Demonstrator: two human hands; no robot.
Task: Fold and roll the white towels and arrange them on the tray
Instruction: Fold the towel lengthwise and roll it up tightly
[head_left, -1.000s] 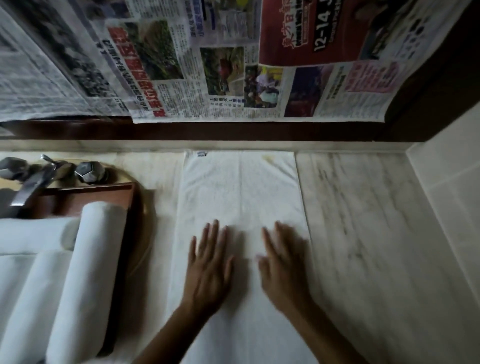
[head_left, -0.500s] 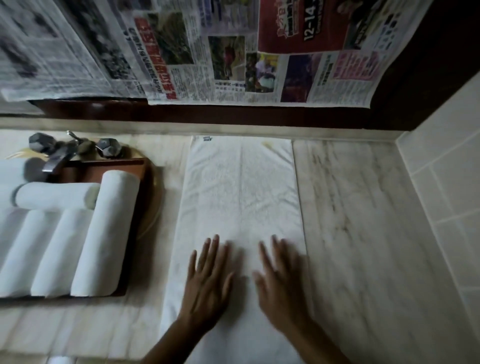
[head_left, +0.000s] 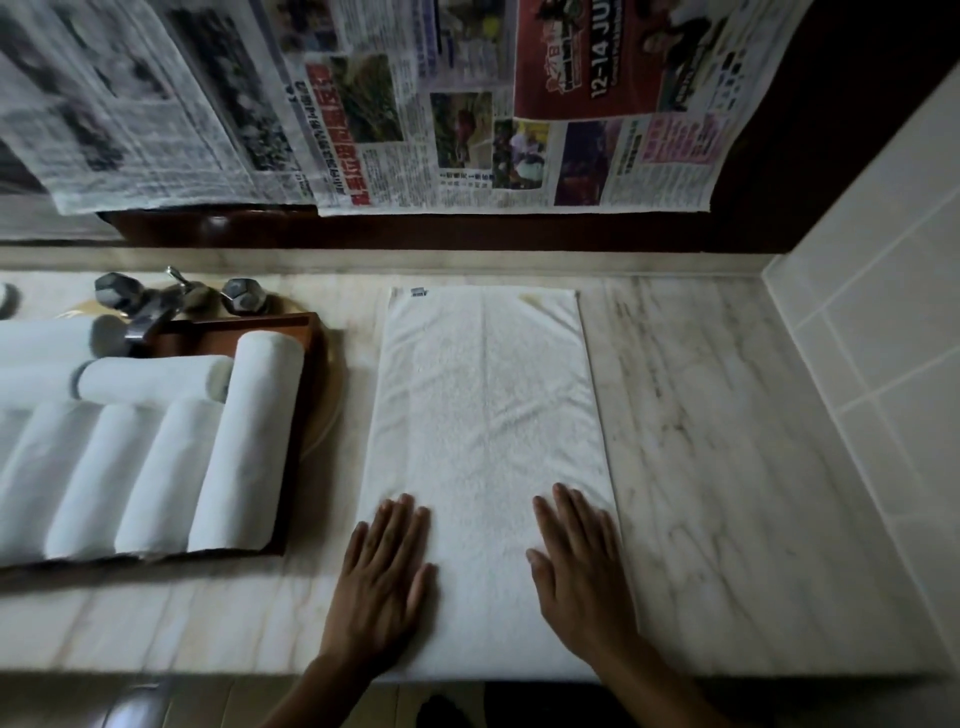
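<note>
Currently both hands, left (head_left: 382, 582) and right (head_left: 582, 566), lie flat, gripping nothing, on folded towel (head_left: 488, 415); uneven pressure risks a skewed roll.

Newspaper sheets (head_left: 363, 104) above a marble counter (head_left: 727, 467), metal faucet (head_left: 148, 312) (two faceted knobs (head_left: 242, 296)) at left

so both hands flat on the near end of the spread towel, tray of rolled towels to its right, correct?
One thing is off: the tray with the rolled towels sits to the left of the spread towel, not its right, as the head view shows. The left hand and right hand do lie flat on its near end.
</note>
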